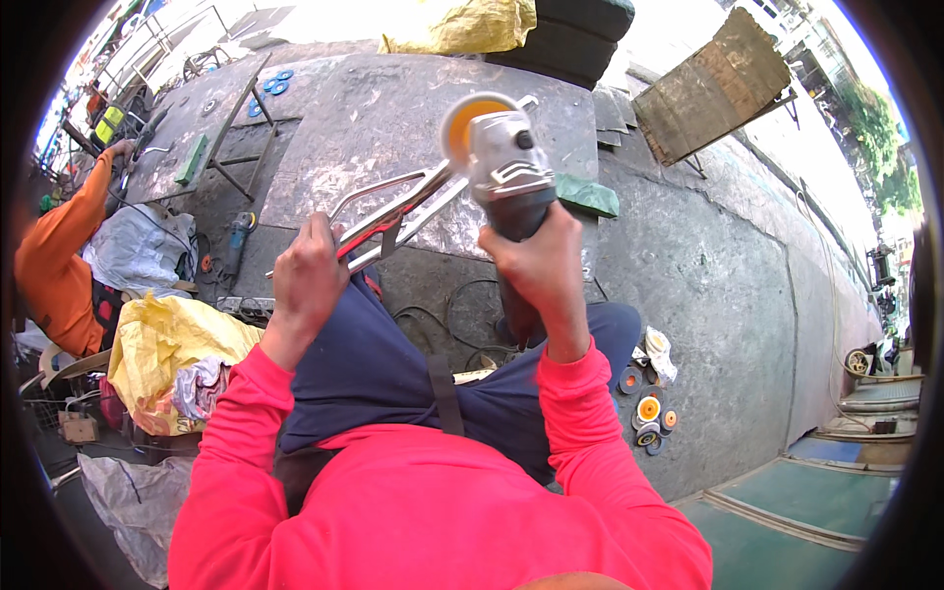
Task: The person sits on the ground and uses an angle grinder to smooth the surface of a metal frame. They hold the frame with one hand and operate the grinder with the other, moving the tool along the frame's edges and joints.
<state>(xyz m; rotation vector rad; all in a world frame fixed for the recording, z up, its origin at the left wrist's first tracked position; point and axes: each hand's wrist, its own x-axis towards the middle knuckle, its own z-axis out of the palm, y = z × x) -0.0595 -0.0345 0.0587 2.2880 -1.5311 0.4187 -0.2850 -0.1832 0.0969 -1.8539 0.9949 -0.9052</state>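
Note:
My right hand is wrapped round the body of an angle grinder, raised in front of me. Its orange disc is blurred and lies against or close over the far end of a shiny metal frame. That frame is made of slim bars, with a red strip along one of them and a dark band round it. Closed on its near end is my left hand, above my left knee. Whether the disc touches the metal, I cannot tell.
Several grinding discs lie on the floor by my right knee. A co-worker in an orange sleeve sits at the left, near another grinder. A yellow sack stands beside my left arm; cables run between my legs.

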